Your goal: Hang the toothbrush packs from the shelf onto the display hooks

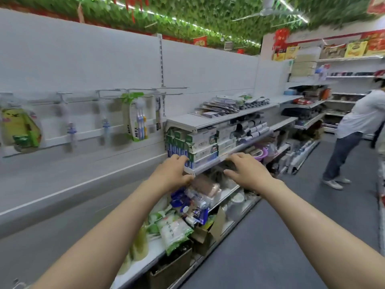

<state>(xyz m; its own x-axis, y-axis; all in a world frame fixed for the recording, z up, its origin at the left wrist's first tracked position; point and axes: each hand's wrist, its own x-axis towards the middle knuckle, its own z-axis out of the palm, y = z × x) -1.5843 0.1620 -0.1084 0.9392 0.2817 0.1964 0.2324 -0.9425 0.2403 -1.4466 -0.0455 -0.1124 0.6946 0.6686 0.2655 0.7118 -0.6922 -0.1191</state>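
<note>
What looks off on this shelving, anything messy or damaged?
The bottom shelf is a jumble: bags and small packets lie heaped at odd angles, with an open cardboard box among them. The toothbrush packs lie loosely piled on the top shelf. No damage shows.

Both arms reach out toward the shelf (pixel 229 119); the left hand (pixel 173 172) hovers at the shelf edge by the stacked boxes (pixel 200 147), fingers loosely bent, holding nothing; the right hand (pixel 248 172) is spread, palm down, just beside it; toothbrush packs (pixel 225 106) lie heaped on the upper shelf; one pack (pixel 136 117) hangs on the hooks (pixel 145 92); a person (pixel 358 130) stands down the aisle.
</note>
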